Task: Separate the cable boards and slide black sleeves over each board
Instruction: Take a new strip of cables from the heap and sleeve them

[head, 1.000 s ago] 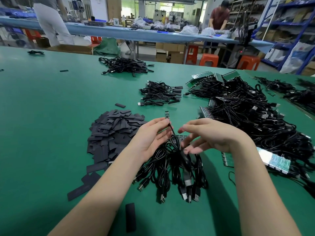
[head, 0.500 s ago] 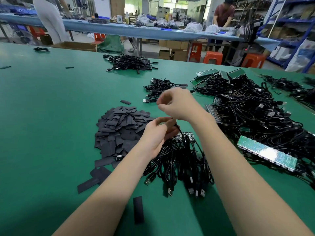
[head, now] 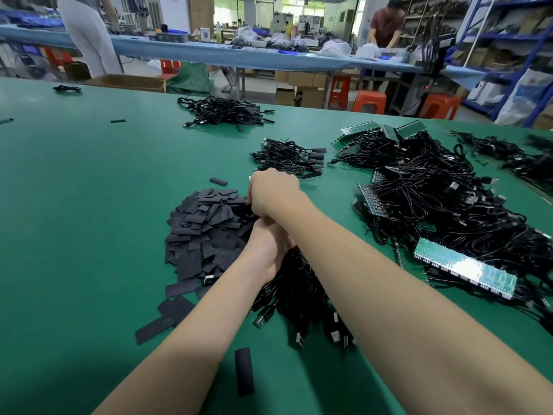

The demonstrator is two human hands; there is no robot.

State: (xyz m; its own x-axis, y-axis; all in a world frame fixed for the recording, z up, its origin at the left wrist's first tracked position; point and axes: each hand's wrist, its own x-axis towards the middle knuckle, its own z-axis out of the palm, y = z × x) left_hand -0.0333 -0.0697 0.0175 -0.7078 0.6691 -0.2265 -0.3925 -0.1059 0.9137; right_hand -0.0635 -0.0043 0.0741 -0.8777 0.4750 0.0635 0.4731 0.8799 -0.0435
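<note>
A pile of flat black sleeves lies on the green table. My right hand reaches across to the pile's right edge, knuckles up and fingers curled down at the sleeves. Its grasp is hidden. My left hand sits just under the right forearm and grips the top of a bundle of black cables, whose USB plugs fan out toward me. The small boards on that bundle are hidden by my hands.
A big heap of cables with green board panels fills the right side. Two smaller cable piles lie farther back. Loose sleeves lie near me. Two people stand at a far bench.
My right hand left the cable held by the left hand, rose, and moved left and forward onto the sleeve pile. The left hand stayed on the bundle.
</note>
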